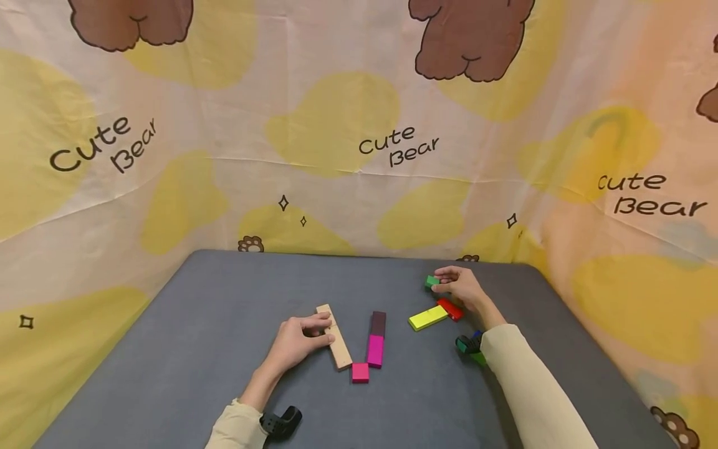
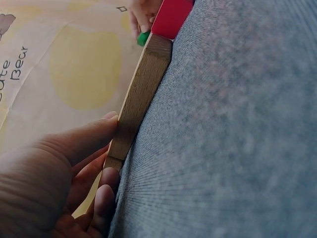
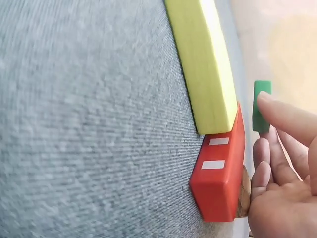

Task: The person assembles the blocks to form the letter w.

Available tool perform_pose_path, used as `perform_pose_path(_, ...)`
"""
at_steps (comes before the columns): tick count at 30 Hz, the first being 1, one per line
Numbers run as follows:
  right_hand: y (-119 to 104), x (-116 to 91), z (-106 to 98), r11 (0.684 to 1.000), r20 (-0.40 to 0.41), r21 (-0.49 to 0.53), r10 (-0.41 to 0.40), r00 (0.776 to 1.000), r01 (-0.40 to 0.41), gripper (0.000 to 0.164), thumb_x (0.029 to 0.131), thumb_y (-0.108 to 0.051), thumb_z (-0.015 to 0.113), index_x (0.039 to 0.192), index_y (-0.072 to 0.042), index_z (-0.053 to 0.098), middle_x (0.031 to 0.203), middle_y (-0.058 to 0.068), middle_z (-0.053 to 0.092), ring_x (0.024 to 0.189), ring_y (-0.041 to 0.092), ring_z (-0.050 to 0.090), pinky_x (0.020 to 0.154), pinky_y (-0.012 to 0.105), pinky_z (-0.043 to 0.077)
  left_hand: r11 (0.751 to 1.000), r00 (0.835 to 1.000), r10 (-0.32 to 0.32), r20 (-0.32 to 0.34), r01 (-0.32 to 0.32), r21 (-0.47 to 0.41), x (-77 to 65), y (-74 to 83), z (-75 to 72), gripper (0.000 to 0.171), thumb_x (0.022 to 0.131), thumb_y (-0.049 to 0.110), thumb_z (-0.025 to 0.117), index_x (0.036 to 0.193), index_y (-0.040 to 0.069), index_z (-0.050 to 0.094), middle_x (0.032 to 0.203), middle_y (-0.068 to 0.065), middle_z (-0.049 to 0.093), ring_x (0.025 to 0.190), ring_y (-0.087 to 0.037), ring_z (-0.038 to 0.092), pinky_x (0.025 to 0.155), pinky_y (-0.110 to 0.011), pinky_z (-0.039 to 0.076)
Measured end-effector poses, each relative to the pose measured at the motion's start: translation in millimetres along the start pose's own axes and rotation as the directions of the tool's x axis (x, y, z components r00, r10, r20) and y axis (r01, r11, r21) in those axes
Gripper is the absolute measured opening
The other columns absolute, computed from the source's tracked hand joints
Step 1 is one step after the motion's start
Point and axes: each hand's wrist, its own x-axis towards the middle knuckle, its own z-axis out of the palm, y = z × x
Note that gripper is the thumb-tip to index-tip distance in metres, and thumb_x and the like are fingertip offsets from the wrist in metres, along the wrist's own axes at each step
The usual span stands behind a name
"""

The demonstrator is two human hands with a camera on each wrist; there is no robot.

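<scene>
L hand point(image 1: 294, 342) pinches wooden blocks point(image 1: 339, 349) while R hand point(image 1: 462, 287) pinches green block point(image 1: 430, 282) nr. red block point(image 1: 452, 310) & yellow block point(image 1: 427, 318), which a low sweep could knock askew.

Grey worktop point(image 1: 224, 299) – creased cloth backdrop point(image 1: 235, 137) behind and both sides – printed brown bears point(image 1: 473, 40), yellow blotches point(image 1: 336, 118), paw prints point(image 1: 250, 245), "Cute Bear" lettering point(image 1: 399, 147).
</scene>
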Motion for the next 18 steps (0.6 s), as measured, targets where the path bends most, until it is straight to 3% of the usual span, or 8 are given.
perform_pose_path(5,-1.7,-1.3,8.1,0.998,-0.042,-0.046,-0.038,0.998,0.036,0.043,0.082,-0.002,0.079,0.122,0.005,0.063,0.117,0.018,0.063,0.105,0.031,0.056,0.081,0.032,0.049,1.0,1.0,-0.01,0.006,0.01,0.008,0.2,-0.2,-1.2,0.036,0.079,0.024,0.085,0.113,0.013,0.077,0.125,0.004,0.065,0.096,-0.012,0.064,0.076,-0.027,0.048)
perform_pose_path(8,-8.6,-4.8,17.3,0.994,-0.026,-0.074,-0.084,0.996,0.082,0.042,0.082,0.001,0.078,0.12,0.006,0.062,0.117,0.019,0.063,0.106,0.034,0.057,0.083,0.035,0.051,1.0,1.0,-0.018,0.005,0.018,0.009,0.7,-0.1,-1.4,0.037,0.079,0.024,0.085,0.113,0.014,0.077,0.125,0.005,0.065,0.096,-0.011,0.064,0.075,-0.027,0.048)
perform_pose_path(12,-22.8,-12.8,33.1,0.992,-0.01,-0.049,-0.114,0.993,0.113,0.044,0.081,0.001,0.079,0.122,0.006,0.062,0.118,0.019,0.063,0.107,0.034,0.058,0.083,0.036,0.051,1.0,1.0,-0.018,0.0,0.018,0.008,2.0,-0.5,-1.5,0.036,0.078,0.025,0.085,0.113,0.015,0.077,0.124,0.005,0.066,0.094,-0.011,0.064,0.074,-0.028,0.047)
perform_pose_path(18,-41.2,-34.0,59.6,0.994,0.026,0.039,-0.098,0.995,0.097,0.046,0.08,0.001,0.08,0.122,0.007,0.062,0.115,0.02,0.063,0.104,0.033,0.058,0.085,0.036,0.05,1.0,1.0,-0.015,-0.006,0.015,0.013,2.6,-3.0,-0.5,0.036,0.078,0.026,0.086,0.111,0.016,0.078,0.123,0.004,0.066,0.091,-0.01,0.064,0.072,-0.029,0.047)
